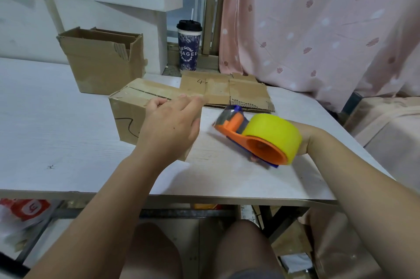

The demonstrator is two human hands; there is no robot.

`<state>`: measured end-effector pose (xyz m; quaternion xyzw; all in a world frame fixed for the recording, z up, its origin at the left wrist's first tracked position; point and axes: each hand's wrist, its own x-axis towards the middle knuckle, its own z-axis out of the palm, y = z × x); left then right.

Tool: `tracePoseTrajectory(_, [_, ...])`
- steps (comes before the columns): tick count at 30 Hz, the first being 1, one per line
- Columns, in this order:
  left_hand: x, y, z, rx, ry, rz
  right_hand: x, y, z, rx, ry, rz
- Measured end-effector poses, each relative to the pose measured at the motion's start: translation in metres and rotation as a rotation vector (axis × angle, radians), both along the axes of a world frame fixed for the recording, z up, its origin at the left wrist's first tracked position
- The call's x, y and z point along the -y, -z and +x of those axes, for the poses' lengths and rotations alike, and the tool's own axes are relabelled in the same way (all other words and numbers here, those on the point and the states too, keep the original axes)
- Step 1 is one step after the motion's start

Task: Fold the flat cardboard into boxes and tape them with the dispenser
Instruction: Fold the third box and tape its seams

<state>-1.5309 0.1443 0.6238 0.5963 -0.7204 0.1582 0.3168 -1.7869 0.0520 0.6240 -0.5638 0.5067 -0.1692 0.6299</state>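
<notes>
A person sits at a white desk (pixel 56 119). Near its middle stands a closed cardboard box (pixel 129 115), its top flaps meeting in a seam along its length. The left hand (pixel 169 123) lies over the box's right end, fingers straight and spread, grasping nothing; I cannot tell whether they press on the cardboard or hover just above it. Just beside the box, toward the desk's right edge, the right hand (pixel 304 142) holds an orange tape dispenser (pixel 256 137) loaded with a fat yellow roll. The roll hides most of that hand, but it evidently clasps the handle, with the blade end pointing at the box. A sheet of flat cardboard (pixel 241 94) lies at the far edge, and an open box (pixel 102 65) stands toward the far left. The step looks like taping the seam. Done well, the left palm would hold both flaps level and keep the box from sliding, while the dispenser starts on the end wall and draws along the seam in one firm stroke.
</notes>
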Motion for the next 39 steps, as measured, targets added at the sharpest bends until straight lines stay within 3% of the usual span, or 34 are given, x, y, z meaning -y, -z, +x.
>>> tracePoseTrajectory(2, [0.000,-0.001,-0.001,0.010,-0.016,-0.013,0.003,-0.001,0.008,0.029,-0.007,-0.104])
tracePoseTrajectory(6, [0.003,-0.002,0.000,0.060,-0.073,0.044,0.015,0.000,0.019,-0.197,0.130,-0.333])
tracePoseTrajectory(12, [0.004,-0.002,-0.002,0.072,-0.058,0.041,0.027,-0.002,0.033,-0.490,0.140,-0.439])
tracePoseTrajectory(20, [0.001,-0.001,0.000,0.151,-0.064,0.069,0.029,-0.002,0.036,-0.581,0.089,-0.497])
tracePoseTrajectory(25, [-0.001,0.001,0.004,0.088,-0.049,0.034,0.024,0.001,0.032,-0.486,0.129,-0.460])
tracePoseTrajectory(30, [-0.008,-0.006,0.016,0.037,0.044,0.104,0.014,0.005,0.032,-0.178,0.170,-0.325])
tracePoseTrajectory(39, [-0.022,-0.017,0.027,-0.339,0.117,0.111,0.002,0.003,0.038,0.162,0.263,-0.113])
